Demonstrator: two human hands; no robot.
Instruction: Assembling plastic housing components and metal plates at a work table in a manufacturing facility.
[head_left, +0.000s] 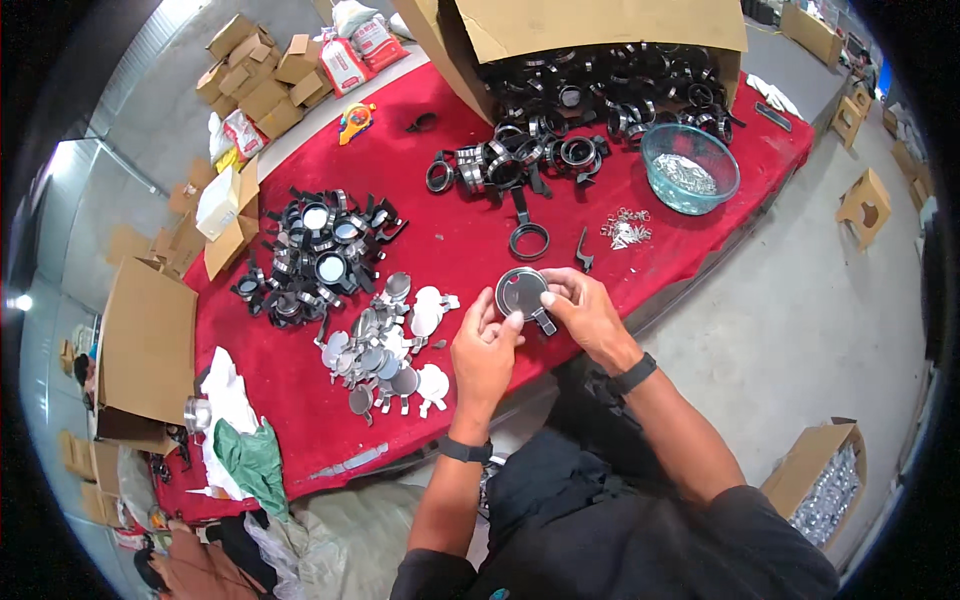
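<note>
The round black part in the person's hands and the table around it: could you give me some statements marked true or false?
1. Both hands, the left hand and the right hand, hold the round black part. True.
2. The table cloth is blue. False: it is red.
3. A clear bowl holding small metal pieces stands on the table. True.
4. The flat silver discs lie to the right of the hands. False: they lie to the left.
5. The cardboard box of black rings stands upright. False: it is tipped, spilling rings.

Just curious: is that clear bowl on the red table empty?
No, the bowl holds a heap of small silvery metal parts.
</note>
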